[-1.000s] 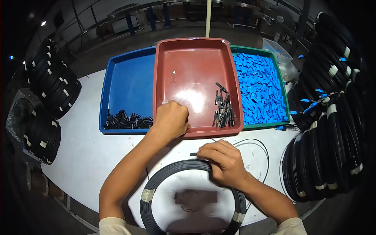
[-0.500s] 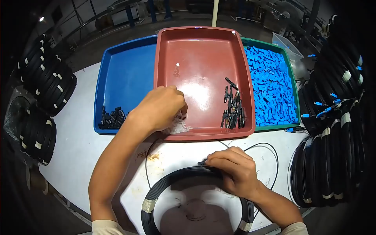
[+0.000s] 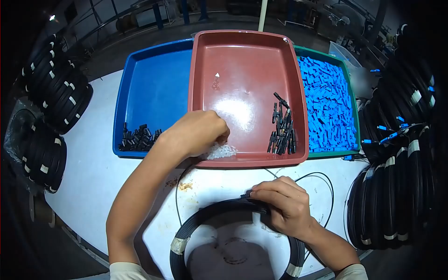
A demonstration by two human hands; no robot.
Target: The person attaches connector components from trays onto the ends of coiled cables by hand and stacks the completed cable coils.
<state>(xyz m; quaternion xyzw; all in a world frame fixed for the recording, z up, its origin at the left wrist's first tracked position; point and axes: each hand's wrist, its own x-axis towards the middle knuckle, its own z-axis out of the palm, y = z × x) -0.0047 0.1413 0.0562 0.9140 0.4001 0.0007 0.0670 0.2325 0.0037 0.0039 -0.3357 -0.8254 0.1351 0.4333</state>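
Observation:
My left hand (image 3: 197, 134) is over the near left corner of the red tray (image 3: 242, 58), its fingers curled down by a small heap of whitish translucent pieces (image 3: 223, 151). The fingertips are hidden, so anything pinched there does not show. On the white table, my right hand (image 3: 285, 201) pinches a small black connector (image 3: 245, 195) just above the top of a black cable coil (image 3: 187, 227). The coil is bound with pale tape, and a loose loop of its cable curves out on the table. Several slim black connector parts (image 3: 282, 128) lie at the red tray's right side.
Left of the red tray, a blue tray (image 3: 156, 84) holds short black parts (image 3: 140, 138). At right, a green tray (image 3: 353, 105) is filled with blue connector pieces (image 3: 326, 105). Stacked black cable coils stand at the left (image 3: 60, 93) and right (image 3: 392, 200).
The view has shifted slightly, moving the trays a little to the right in the picture. My left hand has come slightly nearer and rightward at the whitish heap. My right hand keeps its pinch.

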